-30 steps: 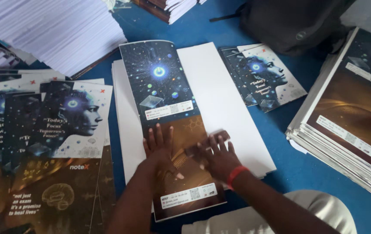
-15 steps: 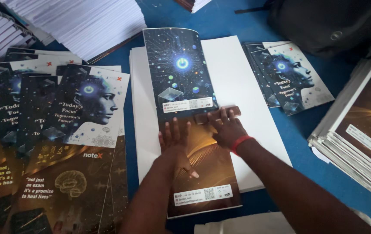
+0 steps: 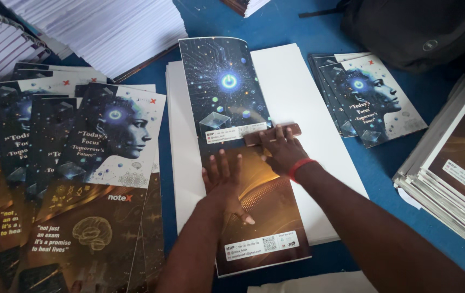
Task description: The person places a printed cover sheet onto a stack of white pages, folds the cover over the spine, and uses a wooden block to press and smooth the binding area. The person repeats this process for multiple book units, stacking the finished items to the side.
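Glossy printed cover sheet (image 3: 243, 157), dark blue above and bronze below, is laid on a white paper stack (image 3: 297, 97). It is pressed flat by the spread left hand (image 3: 222, 182), while a brown wooden block (image 3: 272, 133) is pinned against it under the right hand (image 3: 282, 152), fingers together.

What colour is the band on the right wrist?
Red. The wristband shows best in the head view, just behind the right hand.

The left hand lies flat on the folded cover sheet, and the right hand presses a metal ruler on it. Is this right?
Not quite. In the head view the right hand presses a small wooden block, not a metal ruler. The left hand does lie flat on the cover sheet.
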